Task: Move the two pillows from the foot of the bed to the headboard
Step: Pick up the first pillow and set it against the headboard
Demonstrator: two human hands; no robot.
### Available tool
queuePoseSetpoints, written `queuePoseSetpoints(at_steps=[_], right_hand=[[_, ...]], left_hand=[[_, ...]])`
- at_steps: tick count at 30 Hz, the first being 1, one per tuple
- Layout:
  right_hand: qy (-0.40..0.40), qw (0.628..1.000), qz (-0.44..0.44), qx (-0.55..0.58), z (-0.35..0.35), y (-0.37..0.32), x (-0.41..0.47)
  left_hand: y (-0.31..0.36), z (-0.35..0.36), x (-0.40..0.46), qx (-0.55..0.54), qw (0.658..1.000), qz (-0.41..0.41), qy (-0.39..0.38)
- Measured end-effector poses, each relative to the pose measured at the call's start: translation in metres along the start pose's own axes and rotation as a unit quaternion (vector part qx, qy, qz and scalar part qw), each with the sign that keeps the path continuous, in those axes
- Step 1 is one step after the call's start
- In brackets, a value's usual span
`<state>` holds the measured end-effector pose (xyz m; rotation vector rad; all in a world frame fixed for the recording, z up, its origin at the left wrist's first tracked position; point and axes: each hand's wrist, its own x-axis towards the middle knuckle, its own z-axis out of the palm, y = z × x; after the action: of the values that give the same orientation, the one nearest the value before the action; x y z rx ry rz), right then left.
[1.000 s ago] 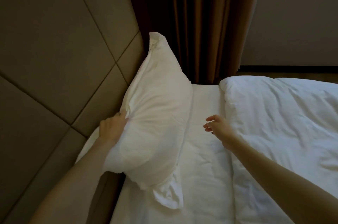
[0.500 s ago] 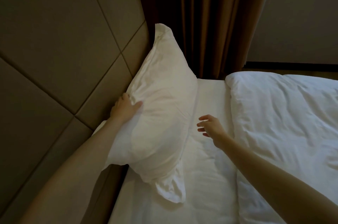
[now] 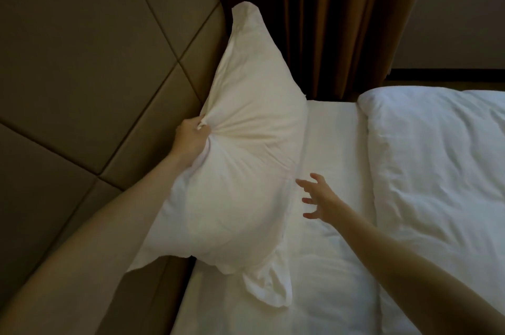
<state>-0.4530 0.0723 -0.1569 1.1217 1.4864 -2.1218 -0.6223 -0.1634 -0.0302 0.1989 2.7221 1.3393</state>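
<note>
One white pillow [image 3: 240, 159] propped vs padded headboard [image 3: 90, 66], left hand [image 3: 191, 137] bunching its edge; right hand [image 3: 318, 198] spread, empty, nearby. Placement step; next prob. settle it flat. 2nd pillow unseen.

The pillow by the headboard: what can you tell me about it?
The pillow is white and plump, in a soft, creased fabric case with a loose flap at its near corner. It stands tilted against the padded headboard, its lower edge on the sheet. The left hand bunches its edge in a tight grip; the open right hand reaches near it.
</note>
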Motion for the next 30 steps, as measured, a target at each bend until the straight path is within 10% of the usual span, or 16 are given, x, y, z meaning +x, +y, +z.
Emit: queuePoseSetpoints(at_steps=[8,19,26,30], right_hand=[[-0.110,0.983,0.110,0.101,0.051,0.038,0.003],[0.040,0.976,-0.091,0.194,0.077,-0.020,0.006],[0.100,0.952,-0.244,0.156,0.074,-0.125,-0.004],[0.011,0.984,-0.159,0.083,0.051,-0.123,-0.003]], left_hand=[[0.022,0.011,-0.046,-0.235,0.971,-0.036,0.023],[0.093,-0.002,-0.032,-0.342,0.939,-0.006,0.030],[0.131,-0.046,0.033,-0.249,0.960,0.106,0.078],[0.100,-0.041,0.069,0.056,0.994,0.073,0.058]])
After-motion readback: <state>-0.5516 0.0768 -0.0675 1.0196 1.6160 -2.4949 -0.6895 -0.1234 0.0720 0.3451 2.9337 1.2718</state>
